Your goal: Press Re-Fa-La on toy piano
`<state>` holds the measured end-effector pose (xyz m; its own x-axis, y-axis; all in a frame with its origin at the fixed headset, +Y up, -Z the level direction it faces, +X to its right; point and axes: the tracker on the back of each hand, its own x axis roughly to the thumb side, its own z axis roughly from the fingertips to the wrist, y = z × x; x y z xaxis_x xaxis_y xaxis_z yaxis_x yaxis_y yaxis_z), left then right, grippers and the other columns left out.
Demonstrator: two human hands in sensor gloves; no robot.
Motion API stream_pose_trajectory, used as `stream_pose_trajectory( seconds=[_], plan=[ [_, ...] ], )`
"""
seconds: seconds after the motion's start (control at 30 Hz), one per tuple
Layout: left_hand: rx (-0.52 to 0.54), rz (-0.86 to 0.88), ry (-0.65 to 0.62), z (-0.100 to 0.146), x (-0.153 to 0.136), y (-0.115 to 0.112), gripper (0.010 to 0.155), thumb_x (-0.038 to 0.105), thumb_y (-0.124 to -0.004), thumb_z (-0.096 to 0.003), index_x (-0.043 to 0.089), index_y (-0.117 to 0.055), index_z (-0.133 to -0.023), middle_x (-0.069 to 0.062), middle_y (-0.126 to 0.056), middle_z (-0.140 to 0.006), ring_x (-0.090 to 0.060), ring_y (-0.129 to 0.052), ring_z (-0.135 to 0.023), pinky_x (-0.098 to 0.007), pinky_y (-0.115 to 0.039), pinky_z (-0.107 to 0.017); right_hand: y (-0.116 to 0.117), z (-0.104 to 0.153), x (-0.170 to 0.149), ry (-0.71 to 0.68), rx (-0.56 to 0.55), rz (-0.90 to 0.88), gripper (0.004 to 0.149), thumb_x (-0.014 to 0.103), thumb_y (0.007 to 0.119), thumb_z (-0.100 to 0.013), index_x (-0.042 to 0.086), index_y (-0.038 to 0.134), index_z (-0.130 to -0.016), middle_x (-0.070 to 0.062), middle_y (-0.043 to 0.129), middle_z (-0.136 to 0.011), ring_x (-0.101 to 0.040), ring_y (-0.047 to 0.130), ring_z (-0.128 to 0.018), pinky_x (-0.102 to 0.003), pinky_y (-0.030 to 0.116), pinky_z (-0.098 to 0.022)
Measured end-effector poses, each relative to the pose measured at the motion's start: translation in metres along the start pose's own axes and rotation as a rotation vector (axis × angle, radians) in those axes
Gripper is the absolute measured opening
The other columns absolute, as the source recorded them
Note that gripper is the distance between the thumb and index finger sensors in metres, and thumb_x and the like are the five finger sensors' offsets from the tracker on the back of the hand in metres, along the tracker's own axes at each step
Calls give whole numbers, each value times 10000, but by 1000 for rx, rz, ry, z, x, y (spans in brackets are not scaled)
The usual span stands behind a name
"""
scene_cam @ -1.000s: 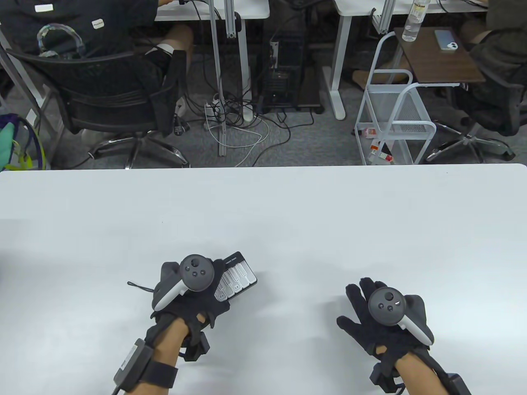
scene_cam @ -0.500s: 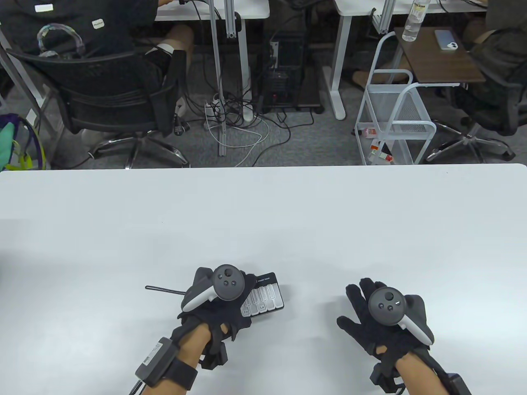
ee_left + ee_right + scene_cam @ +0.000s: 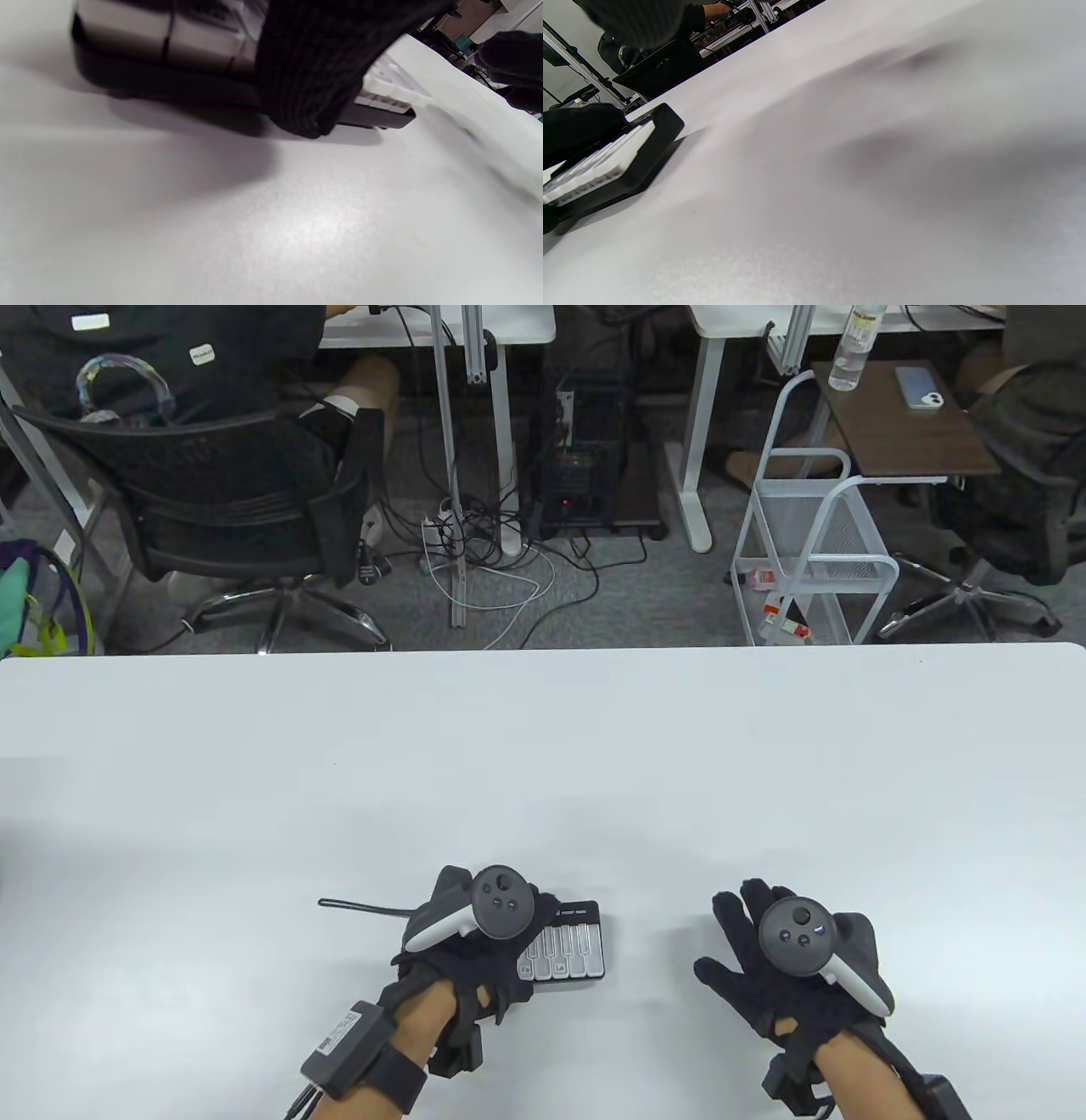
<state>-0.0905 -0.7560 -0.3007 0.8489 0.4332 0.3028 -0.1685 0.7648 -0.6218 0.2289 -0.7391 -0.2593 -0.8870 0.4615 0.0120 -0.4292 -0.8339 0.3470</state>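
The toy piano (image 3: pixel 573 952) is small and black with white keys and lies on the white table near the front, between my hands. My left hand (image 3: pixel 501 963) covers its left half and grips it; only the right keys show. In the left wrist view a gloved finger (image 3: pixel 305 76) lies against the piano's (image 3: pixel 169 80) front side, touching the table. A thin black strap (image 3: pixel 365 908) trails left from the piano. My right hand (image 3: pixel 755 942) lies flat on the table to the right, fingers spread, holding nothing. The right wrist view shows the piano's (image 3: pixel 606 169) right end.
The white table (image 3: pixel 543 772) stretches wide behind and beside the hands; its far edge (image 3: pixel 543 649) runs across the middle of the table view. Beyond it are an office chair (image 3: pixel 229 509), a white wire cart (image 3: pixel 814 560) and desks with cables.
My left hand has slid the piano to the right and a little nearer, turning it to lie almost square to the table edge. The right hand has not moved.
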Motion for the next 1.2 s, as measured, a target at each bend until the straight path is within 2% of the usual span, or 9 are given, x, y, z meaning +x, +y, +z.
stream_pose_trajectory(
  seconds=[0.33,0.6,0.67,0.87,1.03,1.2],
  plan=[
    [-3,-49,-1,1,5,-5,988,312,-949,-429,309,-192,-1064,29,-144,-1159,-294,-148,-1112,-548,-145,-746,0,0,0,0,1,1,820,588,676,-414,240,308,-1059,-119,79,-1129,-479,54,-1035,-706,168,-696],
    [52,-9,1,19,6,14,998,395,-936,-426,282,-177,-1064,-7,-136,-1156,-340,-181,-1107,-579,-168,-739,-1,1,0,-4,-4,-3,820,587,677,-413,239,310,-1058,-119,78,-1129,-479,57,-1035,-706,170,-696],
    [87,6,5,27,6,20,989,408,-924,-431,275,-177,-1064,-19,-139,-1156,-359,-197,-1105,-613,-193,-739,-1,1,0,-5,-6,-5,820,587,677,-414,239,310,-1059,-119,79,-1129,-478,56,-1035,-706,169,-696],
    [176,54,39,47,3,29,931,396,-877,-456,245,-189,-1067,-51,-199,-1153,-383,-263,-1100,-621,-240,-743,-1,1,0,-8,-8,-3,820,588,677,-413,235,314,-1059,-120,109,-1128,-481,60,-1035,-706,172,-696],
    [233,65,79,55,-3,26,886,415,-828,-474,236,-197,-1069,-67,-239,-1154,-397,-313,-1095,-632,-291,-745,-1,1,0,-10,-8,-2,819,587,677,-413,236,315,-1059,-120,109,-1128,-481,61,-1035,-706,173,-696],
    [335,71,109,57,-15,19,793,411,-777,-485,237,-275,-1075,-69,-329,-1151,-398,-390,-1086,-632,-347,-746,-1,1,0,-9,-9,-2,819,587,678,-413,235,316,-1059,-119,109,-1128,-480,61,-1036,-706,173,-697]
  ],
)
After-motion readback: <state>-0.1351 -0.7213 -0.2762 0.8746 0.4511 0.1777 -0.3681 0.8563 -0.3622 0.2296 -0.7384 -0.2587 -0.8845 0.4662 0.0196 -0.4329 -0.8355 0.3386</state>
